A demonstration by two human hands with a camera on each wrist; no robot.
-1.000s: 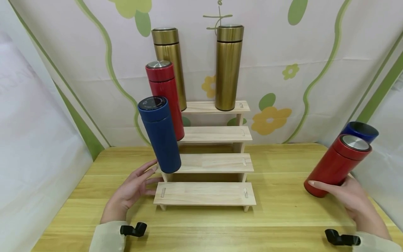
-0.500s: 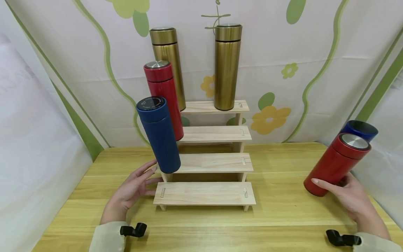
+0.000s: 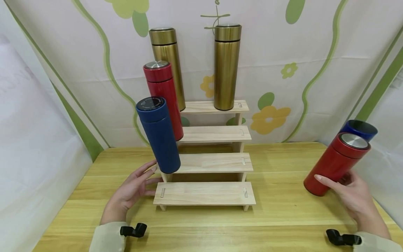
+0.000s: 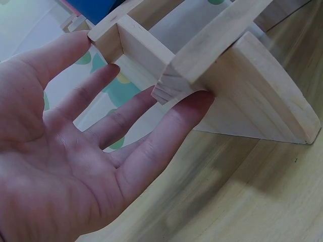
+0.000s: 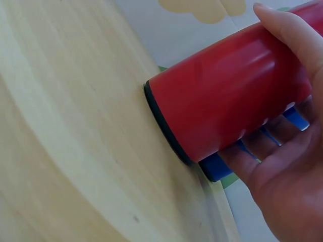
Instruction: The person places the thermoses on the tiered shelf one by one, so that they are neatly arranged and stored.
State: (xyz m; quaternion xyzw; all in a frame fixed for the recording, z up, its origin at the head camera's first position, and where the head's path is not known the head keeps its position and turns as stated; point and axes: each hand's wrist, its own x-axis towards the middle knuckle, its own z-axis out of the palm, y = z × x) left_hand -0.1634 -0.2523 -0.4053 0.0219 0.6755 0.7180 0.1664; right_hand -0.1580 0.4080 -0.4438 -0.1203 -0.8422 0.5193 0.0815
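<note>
My right hand grips a red thermos bottle with a silver lid at the far right. In the right wrist view, the thumb lies over the red bottle and the fingers curl between it and a blue bottle behind. My left hand rests its fingertips against the left side of a four-step wooden stand. Its fingers are spread and fairly straight at the stand's end. Above that hand, a blue thermos bottle with a black top stands at the left of a step.
Another red bottle stands one step higher on the left. On the top step are two gold bottles, one left and one right. A blue bottle with a hollow-looking top stands behind the gripped one. Patterned cloth surrounds the table.
My right thumb has slid slightly up the red bottle, and that hand has risen a little. The left hand and the bottles on the stand keep their places; the head view shifts slightly.
</note>
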